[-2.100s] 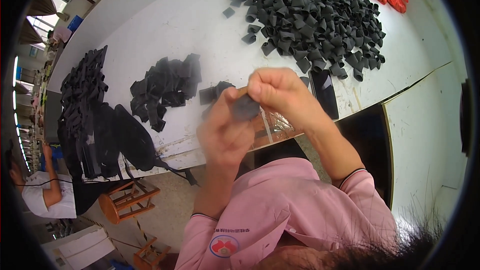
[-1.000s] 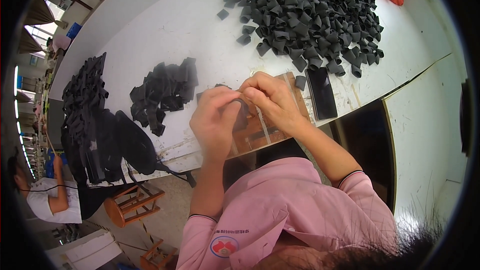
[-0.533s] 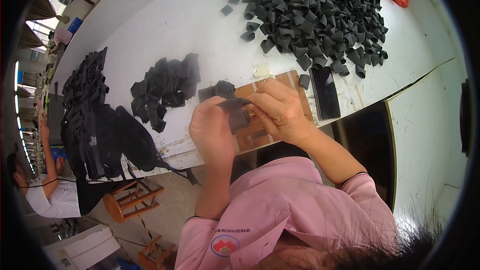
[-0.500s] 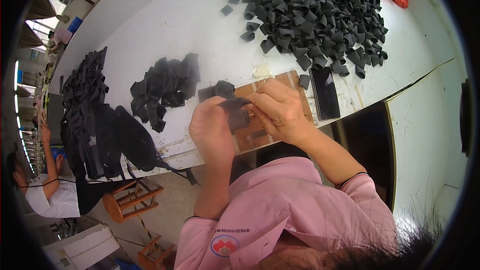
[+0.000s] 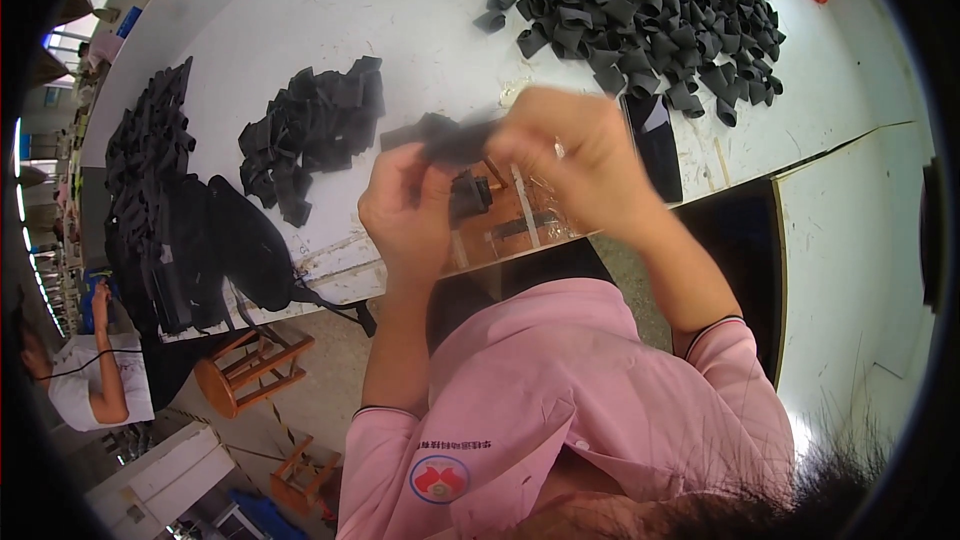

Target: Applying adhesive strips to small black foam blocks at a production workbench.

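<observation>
Above a brown board (image 5: 560, 230) with tape strips, a dark fabric piece (image 5: 462, 144) spans between my two hands, smeared by motion. My left hand (image 5: 402, 208) pinches its left end between thumb and fingers. At the other end, my right hand (image 5: 578, 155) is blurred, with its bent fingertips closed on the fabric. Just beneath lies or hangs another small black folded piece (image 5: 468, 196), beside my left fingers; I cannot tell whether it is joined to the held one. A heap of flat black fabric pieces (image 5: 315, 130) lies left of my left hand.
A big pile of black fabric loops (image 5: 640, 20) covers the table's far right. A black phone (image 5: 657, 150) lies beyond my right wrist. Black strips (image 5: 150, 160) and a black pouch (image 5: 260, 250) lie at left, near a wooden stool (image 5: 250, 370) and another person (image 5: 100, 370).
Both hands have shifted up and slightly left in the picture, the right one now blurred and raised. The view has tilted, moving the piles upward. The fabric has turned between my hands.
</observation>
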`<state>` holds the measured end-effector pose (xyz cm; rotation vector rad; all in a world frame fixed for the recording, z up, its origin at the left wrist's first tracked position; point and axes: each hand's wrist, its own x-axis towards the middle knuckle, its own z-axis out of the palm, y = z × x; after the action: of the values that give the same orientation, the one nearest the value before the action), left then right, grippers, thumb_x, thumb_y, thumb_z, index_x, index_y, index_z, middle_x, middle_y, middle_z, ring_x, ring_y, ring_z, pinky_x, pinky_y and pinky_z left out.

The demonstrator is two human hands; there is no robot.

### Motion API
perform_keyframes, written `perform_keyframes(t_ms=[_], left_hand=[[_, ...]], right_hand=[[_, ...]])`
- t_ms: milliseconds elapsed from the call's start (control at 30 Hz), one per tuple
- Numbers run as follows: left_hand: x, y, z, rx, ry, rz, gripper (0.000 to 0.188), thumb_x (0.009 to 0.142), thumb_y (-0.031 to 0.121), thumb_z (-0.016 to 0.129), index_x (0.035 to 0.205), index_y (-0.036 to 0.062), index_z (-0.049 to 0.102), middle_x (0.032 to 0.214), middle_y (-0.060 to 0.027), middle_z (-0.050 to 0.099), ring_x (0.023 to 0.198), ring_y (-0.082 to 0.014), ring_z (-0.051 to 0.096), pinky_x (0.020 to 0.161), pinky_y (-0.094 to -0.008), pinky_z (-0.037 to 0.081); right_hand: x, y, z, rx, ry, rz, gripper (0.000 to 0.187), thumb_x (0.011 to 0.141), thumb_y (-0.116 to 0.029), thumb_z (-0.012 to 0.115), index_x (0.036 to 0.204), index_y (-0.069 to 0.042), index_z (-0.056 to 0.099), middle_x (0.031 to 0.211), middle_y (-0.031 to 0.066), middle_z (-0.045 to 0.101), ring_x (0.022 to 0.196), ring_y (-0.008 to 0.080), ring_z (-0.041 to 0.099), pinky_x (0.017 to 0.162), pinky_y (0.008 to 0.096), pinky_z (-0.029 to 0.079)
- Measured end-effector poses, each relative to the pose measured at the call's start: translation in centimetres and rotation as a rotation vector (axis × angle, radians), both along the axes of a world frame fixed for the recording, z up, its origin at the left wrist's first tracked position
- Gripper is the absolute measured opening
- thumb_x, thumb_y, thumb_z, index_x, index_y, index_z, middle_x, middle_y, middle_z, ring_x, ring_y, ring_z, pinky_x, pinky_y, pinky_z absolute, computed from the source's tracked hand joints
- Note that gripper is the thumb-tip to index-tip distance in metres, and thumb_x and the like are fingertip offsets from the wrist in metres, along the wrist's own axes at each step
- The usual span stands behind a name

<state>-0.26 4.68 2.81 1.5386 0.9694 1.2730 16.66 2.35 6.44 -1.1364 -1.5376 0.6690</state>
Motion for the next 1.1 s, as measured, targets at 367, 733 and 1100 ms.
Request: perform_keyframes(t_ms=[367,733,1100], left_hand=[[0.5,-1.7,-9.3,0.117,1.029,0.128,0.018,0.07,0.012,0.065,0.075,0.0005,0.052,0.071,-0.0125,0.051,0.066,-0.0301,0.054,0.059,-0.0376,0.044],[-3.8,-1.4,-8.8,0.181,0.786,0.039,0.007,0.072,0.002,0.062,0.076,-0.0004,0.057,0.071,-0.0102,0.052,0.057,-0.0225,0.051,0.053,-0.0304,0.041],[-3.8,-3.7,-7.1,0.492,0.57,0.154,0.01,0.071,-0.005,0.061,0.079,-0.0008,0.058,0.078,-0.0097,0.056,0.065,-0.0177,0.055,0.057,-0.0264,0.045]], right_hand=[[-0.6,-3.4,-7.8,-0.569,0.377,-0.066,0.029,0.087,-0.026,0.05,0.079,-0.002,0.062,0.058,-0.002,0.051,0.049,0.0035,0.043,0.044,0.017,0.034],[-4.0,-4.4,-9.4,-0.637,0.199,0.096,0.024,0.082,-0.016,0.053,0.069,0.004,0.057,0.056,0.0107,0.055,0.052,0.0146,0.053,0.049,0.0304,0.041],[-7.8,-3.8,-8.9,-0.43,0.289,-0.109,0.018,0.074,-0.014,0.064,0.081,0.003,0.06,0.066,0.0107,0.057,0.054,0.016,0.054,0.05,0.0268,0.042]])
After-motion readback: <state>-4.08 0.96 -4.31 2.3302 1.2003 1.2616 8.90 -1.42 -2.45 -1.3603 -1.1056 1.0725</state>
